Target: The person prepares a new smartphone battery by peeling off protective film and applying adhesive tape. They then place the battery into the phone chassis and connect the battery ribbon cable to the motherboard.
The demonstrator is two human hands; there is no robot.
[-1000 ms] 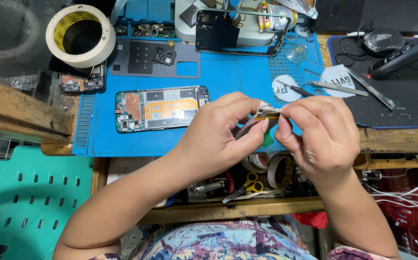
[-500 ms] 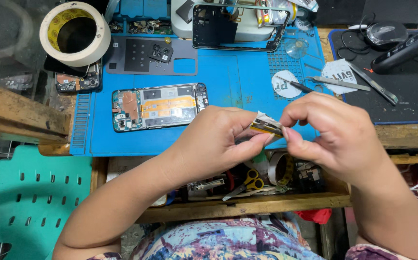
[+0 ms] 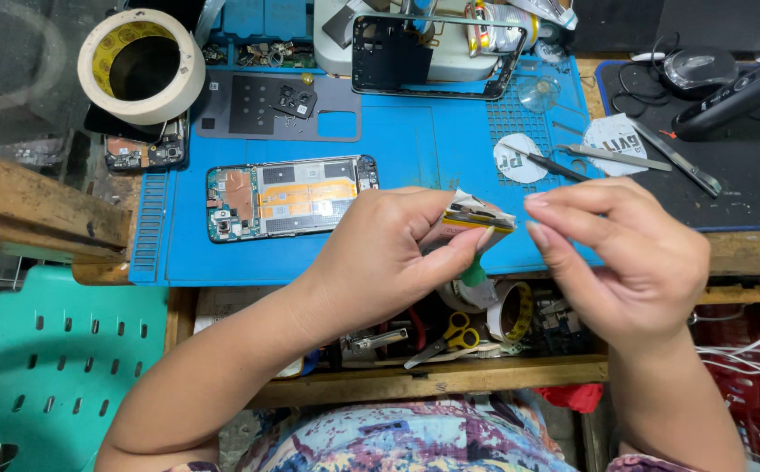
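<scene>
My left hand pinches a small flat phone part, yellow-edged with a silvery-white film on top, above the front edge of the blue work mat. My right hand is just right of it, fingertips close to the film's right end, touching or almost touching; I cannot tell which. An opened phone with its boards and copper foil exposed lies on the mat left of my hands.
A big roll of masking tape stands at the back left over a second opened phone. A grey back cover, a black phone frame, tweezers and a black mat with tools lie behind. Scissors sit in the drawer.
The right hand's fingers have eased off the small part and spread slightly, while the left hand keeps its pinch. Both hands sit a little lower in view.
</scene>
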